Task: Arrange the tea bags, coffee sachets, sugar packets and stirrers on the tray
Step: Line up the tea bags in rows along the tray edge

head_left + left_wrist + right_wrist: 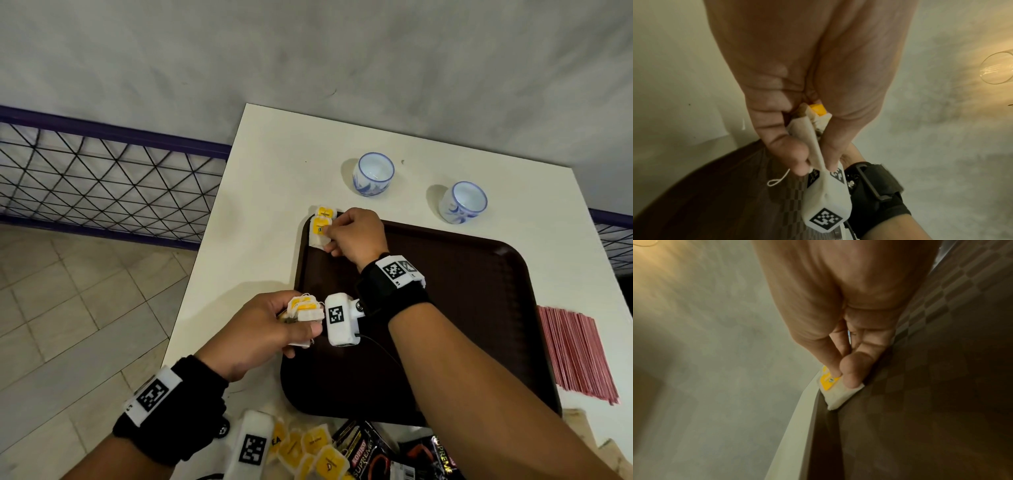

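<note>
Broadly, a white desk (274, 164) stands against a grey wall and carries a dark brown tray (479, 308) with a checkered surface, which fills the middle of the scene. To the right of the tray lies a flat bundle of red stirrers (575, 356), and on the far side of the desk two blue-and-white cups (375, 173) stand apart from each other. At the near edge, beside the tray, sits a loose pile of yellow-tagged tea bags (315, 452) with black coffee sachets (373, 452) just right of it. The left hand (260, 329) hovers at the tray's near left rim, its fingers (781, 146) curled around a small stack of tea bags (303, 308), a string loop dangling below. The right hand (356, 233) reaches to the far left corner of the tray, where its thumb and fingers (853, 369) are bent down onto a single tea bag (320, 233); whether they pinch it or only press on it cannot be told. That bag lies on the tray's rim corner, overlapping another tea bag (323, 211) just beyond it.
</note>
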The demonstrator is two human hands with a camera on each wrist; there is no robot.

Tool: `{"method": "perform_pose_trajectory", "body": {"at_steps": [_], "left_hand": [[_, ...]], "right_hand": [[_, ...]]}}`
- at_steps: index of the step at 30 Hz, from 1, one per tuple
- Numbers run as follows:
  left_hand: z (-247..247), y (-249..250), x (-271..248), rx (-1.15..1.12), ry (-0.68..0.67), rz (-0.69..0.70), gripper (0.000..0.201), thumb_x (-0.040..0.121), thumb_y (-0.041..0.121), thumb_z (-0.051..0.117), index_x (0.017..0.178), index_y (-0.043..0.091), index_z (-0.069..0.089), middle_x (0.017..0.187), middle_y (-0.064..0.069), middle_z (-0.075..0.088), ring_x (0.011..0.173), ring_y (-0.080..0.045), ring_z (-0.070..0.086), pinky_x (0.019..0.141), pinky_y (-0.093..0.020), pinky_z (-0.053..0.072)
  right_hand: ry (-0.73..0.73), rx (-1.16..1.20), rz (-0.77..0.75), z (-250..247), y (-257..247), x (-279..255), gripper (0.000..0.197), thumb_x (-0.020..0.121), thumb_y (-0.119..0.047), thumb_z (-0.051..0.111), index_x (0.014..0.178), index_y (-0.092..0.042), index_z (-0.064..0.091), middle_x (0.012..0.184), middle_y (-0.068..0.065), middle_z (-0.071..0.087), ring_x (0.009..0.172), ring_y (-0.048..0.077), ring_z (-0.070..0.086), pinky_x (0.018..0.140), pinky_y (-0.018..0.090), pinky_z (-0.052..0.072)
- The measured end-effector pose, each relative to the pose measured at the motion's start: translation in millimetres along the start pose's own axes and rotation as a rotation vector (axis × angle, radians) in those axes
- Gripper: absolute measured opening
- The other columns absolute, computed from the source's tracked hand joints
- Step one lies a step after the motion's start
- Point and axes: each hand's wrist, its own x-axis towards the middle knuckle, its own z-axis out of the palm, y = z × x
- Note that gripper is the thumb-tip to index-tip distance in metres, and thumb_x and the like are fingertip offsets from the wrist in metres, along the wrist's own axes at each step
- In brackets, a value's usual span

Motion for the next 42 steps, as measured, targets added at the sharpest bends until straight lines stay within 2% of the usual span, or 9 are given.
{"method": "perform_pose_trajectory", "body": {"at_steps": [4, 10, 17, 20, 24, 32, 35, 38, 42], "left_hand": [[-1, 0, 1, -0.02, -0.02, -0.003, 0.02, 0.087, 0.009, 0.077, 0.107, 0.013, 0.073, 0.085, -0.001, 0.075, 0.076, -0.015, 0.071, 0.059, -0.026, 0.052], [-7, 5, 1, -0.046, -0.076, -0.01, 0.027, 0.081, 0.006, 0.074, 0.106, 0.016, 0.075, 0.096, -0.012, 0.075, 0.082, -0.018, 0.071, 0.063, -0.027, 0.052], [-4, 6, 8, 0.027, -0.038, 0.03, 0.034, 0.092, -0.003, 0.065, 0.116, 0.021, 0.071, 0.105, -0.006, 0.076, 0.09, -0.018, 0.074, 0.064, -0.025, 0.054], [1, 7, 10, 0.058, -0.038, 0.04, 0.033, 0.091, -0.002, 0.067, 0.115, 0.022, 0.069, 0.101, -0.004, 0.075, 0.084, -0.013, 0.073, 0.064, -0.026, 0.055], [6, 7, 13, 0.092, -0.033, 0.057, 0.036, 0.088, -0.002, 0.07, 0.115, 0.022, 0.067, 0.098, -0.004, 0.072, 0.08, -0.012, 0.071, 0.065, -0.028, 0.057], [7, 7, 15, 0.08, -0.073, 0.12, 0.037, 0.083, -0.004, 0.076, 0.109, 0.023, 0.069, 0.096, -0.01, 0.073, 0.084, -0.023, 0.07, 0.069, -0.03, 0.057], [8, 10, 13, -0.044, -0.11, 0.091, 0.025, 0.087, 0.015, 0.077, 0.11, 0.023, 0.071, 0.104, -0.007, 0.073, 0.097, -0.026, 0.072, 0.071, -0.03, 0.055], [8, 14, 11, -0.201, -0.09, 0.054, 0.029, 0.087, 0.035, 0.074, 0.112, 0.02, 0.074, 0.113, -0.015, 0.073, 0.099, -0.031, 0.072, 0.068, -0.03, 0.054], [7, 13, 13, -0.199, -0.029, 0.071, 0.026, 0.095, 0.029, 0.06, 0.113, 0.015, 0.074, 0.111, -0.019, 0.073, 0.094, -0.032, 0.073, 0.064, -0.029, 0.054]], "right_hand": [[0.01, 0.008, -0.007, 0, 0, -3, 0.01, 0.083, -0.007, 0.071, 0.083, -0.006, 0.061, 0.06, 0.01, 0.068, 0.055, 0.024, 0.071, 0.062, 0.038, 0.061], [0.07, -0.052, -0.084, -19, 2, -21, 0.014, 0.087, -0.021, 0.073, 0.087, -0.009, 0.063, 0.071, 0.005, 0.068, 0.051, 0.012, 0.066, 0.045, 0.02, 0.043], [-0.235, 0.078, -0.166, -42, 13, -92, 0.006, 0.088, -0.011, 0.074, 0.088, -0.006, 0.07, 0.074, 0.007, 0.067, 0.058, 0.014, 0.062, 0.044, 0.022, 0.041], [-0.314, 0.138, -0.253, -45, 19, -109, 0.007, 0.085, -0.002, 0.075, 0.091, -0.003, 0.072, 0.077, 0.003, 0.066, 0.062, 0.014, 0.061, 0.051, 0.016, 0.044], [-0.321, 0.102, -0.387, -44, 27, -113, 0.017, 0.082, -0.002, 0.078, 0.093, -0.015, 0.076, 0.091, 0.008, 0.067, 0.079, 0.025, 0.064, 0.075, 0.031, 0.055], [-0.306, 0.036, -0.365, -45, 27, -117, 0.026, 0.078, 0.0, 0.078, 0.099, -0.015, 0.073, 0.082, 0.001, 0.062, 0.069, 0.012, 0.054, 0.07, 0.025, 0.051], [-0.274, 0.065, -0.367, -47, 24, -120, 0.024, 0.078, 0.002, 0.079, 0.095, -0.012, 0.069, 0.084, 0.007, 0.065, 0.074, 0.021, 0.06, 0.074, 0.034, 0.054], [-0.271, 0.143, -0.349, -49, 24, -122, 0.023, 0.077, 0.005, 0.079, 0.093, -0.007, 0.068, 0.081, 0.005, 0.064, 0.076, 0.013, 0.06, 0.074, 0.026, 0.053], [-0.269, 0.141, -0.317, -52, 24, -123, 0.02, 0.076, 0.004, 0.081, 0.088, -0.006, 0.069, 0.081, 0.003, 0.067, 0.074, 0.012, 0.062, 0.072, 0.021, 0.053]]}}
